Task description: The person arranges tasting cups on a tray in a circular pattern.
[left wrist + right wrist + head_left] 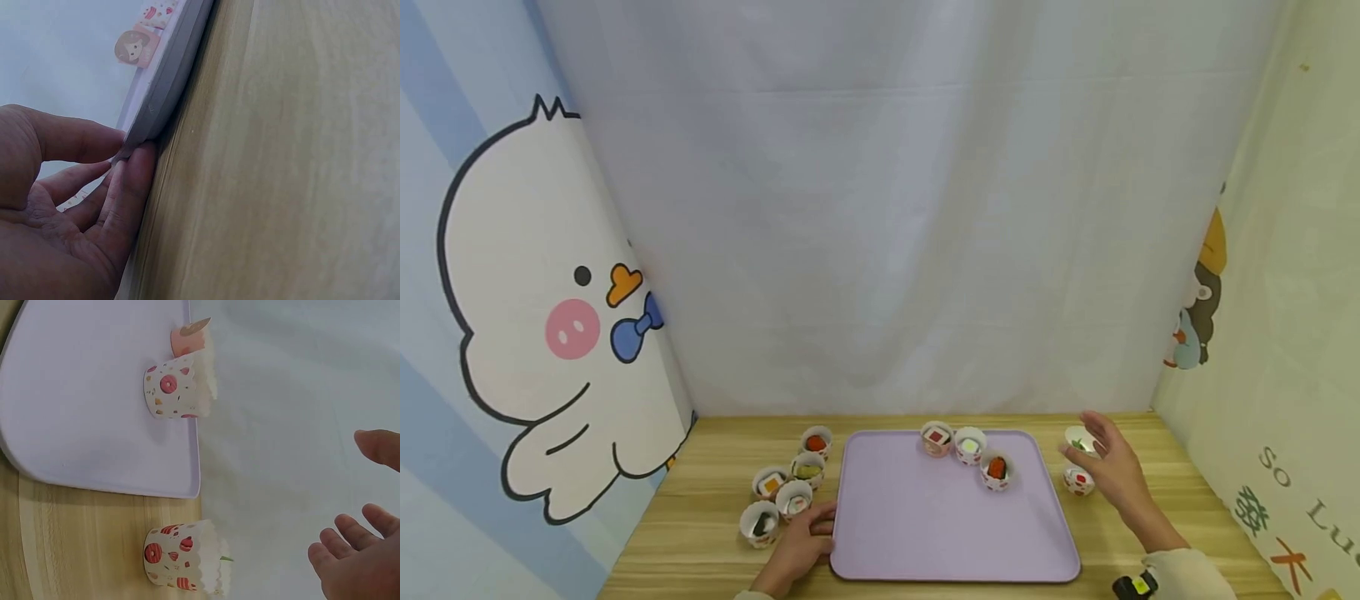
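Observation:
A lilac rectangular tray (947,533) lies on the wooden table with three small paper cups on it. These hold sushi-like pieces: a cup at the back left (937,448), a middle cup (971,455) and a cup with an orange topping (996,480). My left hand (799,546) pinches the tray's left edge, thumb (87,140) at the rim and fingertips under it. Over the right side, my right hand (1112,467) hovers with spread fingers and nothing in it. Beneath it stand a red-topped cup (1078,483) and a cup with something green (1077,437), partly hidden by the fingers.
Several more filled paper cups stand left of the tray, among them one with a dark piece (760,533) and one with an orange topping (816,450). A pale curtain (895,250) hangs behind the table (700,467), with printed cloths at both sides.

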Tool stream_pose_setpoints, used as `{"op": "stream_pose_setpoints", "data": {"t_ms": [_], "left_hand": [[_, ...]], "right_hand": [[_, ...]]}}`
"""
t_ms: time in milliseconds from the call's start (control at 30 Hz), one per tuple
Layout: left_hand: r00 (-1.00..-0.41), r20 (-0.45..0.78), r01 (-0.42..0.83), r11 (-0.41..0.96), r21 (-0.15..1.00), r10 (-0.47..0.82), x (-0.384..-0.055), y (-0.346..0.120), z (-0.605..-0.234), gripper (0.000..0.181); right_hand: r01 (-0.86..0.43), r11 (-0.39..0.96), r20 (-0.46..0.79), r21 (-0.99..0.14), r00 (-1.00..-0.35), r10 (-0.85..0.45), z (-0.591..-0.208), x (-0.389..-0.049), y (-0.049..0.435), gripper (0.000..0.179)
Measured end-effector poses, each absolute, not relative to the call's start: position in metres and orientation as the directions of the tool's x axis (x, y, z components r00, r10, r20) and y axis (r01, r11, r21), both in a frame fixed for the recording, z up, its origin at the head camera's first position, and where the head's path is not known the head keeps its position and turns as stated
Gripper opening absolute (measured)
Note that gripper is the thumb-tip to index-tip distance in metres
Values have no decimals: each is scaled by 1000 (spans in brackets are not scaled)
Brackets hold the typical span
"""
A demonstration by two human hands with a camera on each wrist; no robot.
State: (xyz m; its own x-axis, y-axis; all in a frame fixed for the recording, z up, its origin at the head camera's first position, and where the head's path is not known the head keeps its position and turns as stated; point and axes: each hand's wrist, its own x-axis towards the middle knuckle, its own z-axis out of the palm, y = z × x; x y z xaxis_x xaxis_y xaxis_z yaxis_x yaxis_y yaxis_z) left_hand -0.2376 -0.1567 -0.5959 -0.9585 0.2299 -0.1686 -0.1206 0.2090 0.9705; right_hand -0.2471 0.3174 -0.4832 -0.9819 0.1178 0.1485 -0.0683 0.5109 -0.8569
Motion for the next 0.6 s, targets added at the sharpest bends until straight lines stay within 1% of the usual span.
{"op": "stream_pose_setpoints", "data": {"t_ms": [200,400,600], "left_hand": [[-956,-175,-124,212,969,237,-237,-157,-595,67],[-954,-170,-119,210,970,248,-238,-158,-595,67],[-955,-166,-113,217,970,246,-238,-158,-595,67]], "right_hand": [[-30,487,117,-873,-982,149,-495,-255,328,80],[3,472,84,-882,-983,162,-508,-260,340,83],[74,435,19,-897,-979,205,-525,-263,348,86]]}}
